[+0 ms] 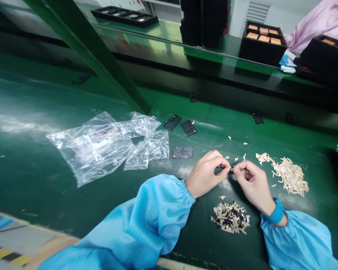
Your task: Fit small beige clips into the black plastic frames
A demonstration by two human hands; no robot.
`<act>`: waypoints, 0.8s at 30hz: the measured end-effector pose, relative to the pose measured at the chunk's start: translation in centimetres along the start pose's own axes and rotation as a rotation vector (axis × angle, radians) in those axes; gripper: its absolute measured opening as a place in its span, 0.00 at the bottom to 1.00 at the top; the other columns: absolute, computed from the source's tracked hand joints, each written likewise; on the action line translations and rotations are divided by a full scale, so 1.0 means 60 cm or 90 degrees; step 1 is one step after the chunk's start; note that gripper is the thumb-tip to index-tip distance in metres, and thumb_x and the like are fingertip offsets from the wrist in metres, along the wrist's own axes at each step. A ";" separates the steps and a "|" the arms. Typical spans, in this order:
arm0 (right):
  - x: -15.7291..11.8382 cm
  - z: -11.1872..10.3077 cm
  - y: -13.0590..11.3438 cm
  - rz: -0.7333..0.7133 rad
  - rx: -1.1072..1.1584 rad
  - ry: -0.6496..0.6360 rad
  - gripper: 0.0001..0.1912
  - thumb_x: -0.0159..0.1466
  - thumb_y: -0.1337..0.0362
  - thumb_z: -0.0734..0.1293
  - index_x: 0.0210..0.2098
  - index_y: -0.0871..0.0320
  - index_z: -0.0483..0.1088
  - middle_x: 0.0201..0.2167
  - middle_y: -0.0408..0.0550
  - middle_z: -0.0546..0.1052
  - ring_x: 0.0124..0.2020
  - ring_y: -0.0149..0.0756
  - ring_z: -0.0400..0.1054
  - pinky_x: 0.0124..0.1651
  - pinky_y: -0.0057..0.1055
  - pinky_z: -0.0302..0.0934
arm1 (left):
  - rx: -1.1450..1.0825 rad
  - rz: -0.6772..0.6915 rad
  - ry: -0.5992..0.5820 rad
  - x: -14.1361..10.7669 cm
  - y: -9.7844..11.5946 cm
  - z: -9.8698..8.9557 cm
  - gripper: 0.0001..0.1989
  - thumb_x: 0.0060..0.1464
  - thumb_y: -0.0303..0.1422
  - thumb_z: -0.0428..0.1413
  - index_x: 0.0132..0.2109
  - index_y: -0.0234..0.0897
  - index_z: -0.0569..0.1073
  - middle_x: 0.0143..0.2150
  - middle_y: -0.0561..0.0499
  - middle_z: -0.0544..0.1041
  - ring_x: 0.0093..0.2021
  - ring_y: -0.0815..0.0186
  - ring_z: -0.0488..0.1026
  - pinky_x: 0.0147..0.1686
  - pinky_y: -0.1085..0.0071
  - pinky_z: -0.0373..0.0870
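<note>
My left hand [210,172] and my right hand [252,183] meet fingertip to fingertip over the green worktop. Between them is a small beige piece [232,170], pinched by both hands; its exact kind is too small to make out. Just below my hands lies a pile of mixed beige and black bits [231,217]. To the right of my right hand spreads a larger heap of pale beige strips [291,176]. A flat black plastic part with cut-outs [182,152] rests left of my left hand.
Crumpled clear plastic bags [101,146] lie at the left. Two more black parts [180,125] sit behind. A green slanted post [92,52] rises from the worktop. On the far ledge stand black boxes [261,47], near a person in a pink sleeve [310,28].
</note>
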State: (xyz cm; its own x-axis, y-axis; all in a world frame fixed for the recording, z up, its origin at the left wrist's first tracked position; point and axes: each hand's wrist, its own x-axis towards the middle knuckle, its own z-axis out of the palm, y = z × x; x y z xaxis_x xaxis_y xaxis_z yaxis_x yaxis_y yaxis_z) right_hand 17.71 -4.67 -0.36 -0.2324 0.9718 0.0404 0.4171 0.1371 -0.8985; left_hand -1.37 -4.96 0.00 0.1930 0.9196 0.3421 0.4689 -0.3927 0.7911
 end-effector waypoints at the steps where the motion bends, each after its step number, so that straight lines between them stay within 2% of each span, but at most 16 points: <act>1: 0.000 0.000 -0.001 0.002 -0.004 -0.007 0.07 0.66 0.62 0.66 0.33 0.56 0.72 0.27 0.44 0.73 0.25 0.32 0.64 0.28 0.29 0.59 | 0.004 0.007 0.005 -0.001 0.001 0.000 0.06 0.57 0.22 0.58 0.36 0.38 0.77 0.35 0.51 0.74 0.38 0.67 0.72 0.40 0.71 0.70; 8: -0.001 -0.001 -0.005 0.027 0.023 0.006 0.07 0.67 0.59 0.66 0.34 0.56 0.71 0.27 0.44 0.73 0.26 0.33 0.65 0.29 0.30 0.60 | 0.047 0.010 0.042 -0.006 0.003 0.004 0.07 0.56 0.22 0.57 0.36 0.39 0.76 0.35 0.51 0.74 0.38 0.66 0.72 0.40 0.70 0.70; 14: 0.001 -0.002 -0.010 0.042 0.041 -0.046 0.11 0.68 0.55 0.66 0.35 0.57 0.73 0.28 0.45 0.74 0.28 0.35 0.67 0.31 0.30 0.62 | 0.072 0.056 0.034 -0.007 0.006 0.006 0.07 0.56 0.22 0.56 0.37 0.39 0.75 0.35 0.51 0.74 0.38 0.66 0.73 0.38 0.71 0.70; 18: 0.001 -0.002 -0.011 0.050 0.067 -0.056 0.14 0.68 0.52 0.67 0.35 0.57 0.73 0.30 0.46 0.76 0.28 0.35 0.68 0.32 0.30 0.63 | 0.077 0.056 0.036 -0.007 0.006 0.006 0.06 0.57 0.23 0.56 0.37 0.39 0.75 0.35 0.51 0.74 0.38 0.66 0.73 0.39 0.70 0.70; 24: 0.001 -0.002 -0.013 0.059 0.086 -0.051 0.13 0.67 0.54 0.67 0.34 0.57 0.74 0.29 0.47 0.76 0.27 0.35 0.68 0.30 0.31 0.62 | 0.076 0.049 0.028 -0.010 0.006 0.008 0.06 0.58 0.24 0.56 0.37 0.39 0.74 0.35 0.50 0.74 0.38 0.65 0.73 0.39 0.70 0.70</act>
State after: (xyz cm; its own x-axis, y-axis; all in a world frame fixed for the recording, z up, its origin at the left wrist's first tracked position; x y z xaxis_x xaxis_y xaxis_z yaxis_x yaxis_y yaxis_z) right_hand 17.47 -4.72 0.39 -0.2703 0.9598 -0.0752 0.3188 0.0155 -0.9477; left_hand -0.91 -5.63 -0.17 0.1958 0.8846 0.4234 0.5537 -0.4560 0.6968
